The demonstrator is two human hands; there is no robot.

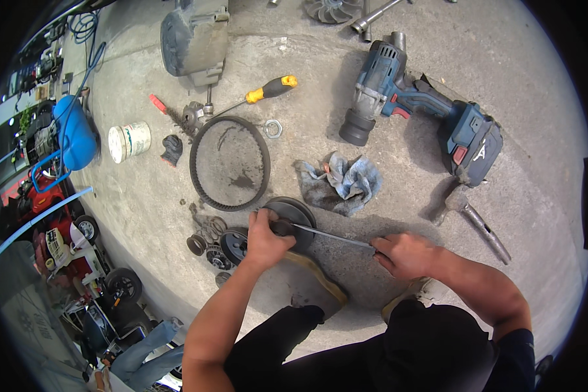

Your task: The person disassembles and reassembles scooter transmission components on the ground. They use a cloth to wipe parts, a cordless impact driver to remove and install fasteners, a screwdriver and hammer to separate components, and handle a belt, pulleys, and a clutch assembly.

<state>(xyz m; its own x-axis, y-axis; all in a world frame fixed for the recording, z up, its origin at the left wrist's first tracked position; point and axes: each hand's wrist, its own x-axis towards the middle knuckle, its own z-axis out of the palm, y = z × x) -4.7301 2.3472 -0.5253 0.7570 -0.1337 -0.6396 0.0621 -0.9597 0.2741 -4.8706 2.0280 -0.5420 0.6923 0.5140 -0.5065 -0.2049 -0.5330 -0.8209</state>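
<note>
My left hand [268, 242] is closed around the hub of a dark round pulley [296, 214], which stands just above the concrete by my feet. A thin, straight metal rod [333, 236] runs from the pulley's hub across to my right hand [404, 253]. The fingers of that hand are wrapped round the rod's outer end, and whatever handle it has is hidden in the fist. A second round part with a grey face [234, 245] lies against the left side of my left hand. My fingers cover most of the hub, so the rod's exact contact there is hard to see.
Beyond the pulley lie a toothed belt [266, 163], a crumpled blue rag [353, 186] and a large nut [272, 129]. A cordless impact wrench [398, 101] and a hammer [480, 225] are at right. A yellow-black screwdriver [271, 89], white tub [129, 142] and coil spring [209, 228] are at left.
</note>
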